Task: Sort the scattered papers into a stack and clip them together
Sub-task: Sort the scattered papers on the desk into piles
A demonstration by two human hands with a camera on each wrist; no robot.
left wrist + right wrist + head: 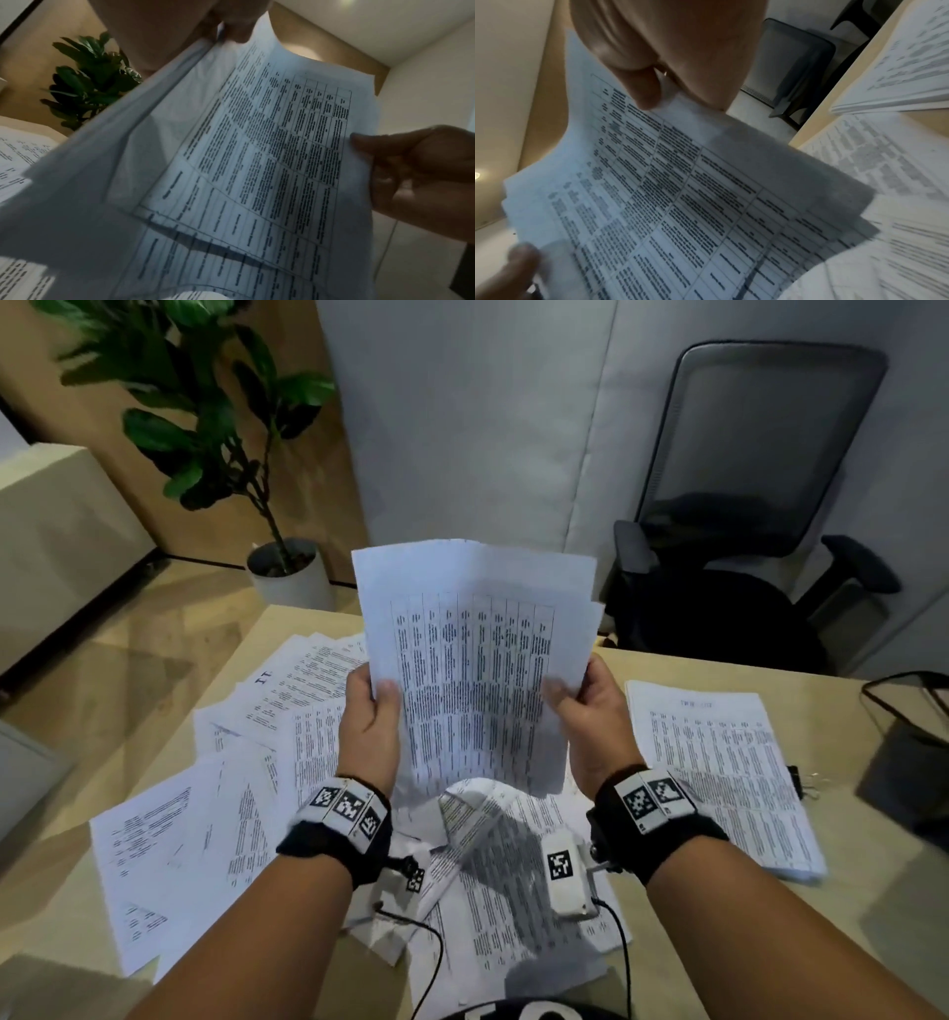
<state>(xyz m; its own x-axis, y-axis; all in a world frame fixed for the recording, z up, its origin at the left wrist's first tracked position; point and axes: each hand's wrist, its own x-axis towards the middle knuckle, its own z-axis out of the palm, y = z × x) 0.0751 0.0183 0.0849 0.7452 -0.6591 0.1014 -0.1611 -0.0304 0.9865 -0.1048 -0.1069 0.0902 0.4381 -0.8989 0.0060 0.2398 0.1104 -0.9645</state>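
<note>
The bundle of gathered sheets [477,660] is up off the desk [873,906], held nearly upright in front of the person, printed table facing them. Its top edges are uneven: one sheet sticks out at about 2 o'clock, so the bundle isn't squared.

The left hand [367,721] pinches the bundle's edge at 9 o'clock, thumb pressed on the front, fingers behind. The right hand [590,711] does the same at 3 o'clock, thumb curled over the printed face. The wrist views confirm both pinches.

To my eye, the step in hand is evening up the bundle. Doing it well would mean loosening both pinches a little, letting the bottom edge tap down on a bare patch of desk, then turning it to tap a long side too. Too tight a pinch will keep the stray sheet proud.

Outward from there, loose papers [215,803] lie overlapping on the desk from 6 o'clock round to 10 o'clock of the bundle, so plenty remains to gather. At 4 o'clock sits a tidy stack [719,778], with what looks like a black binder clip [797,780] at its right edge. Beyond, a potted plant [231,428] at 11 o'clock and an office chair [744,505] at 1 o'clock.
</note>
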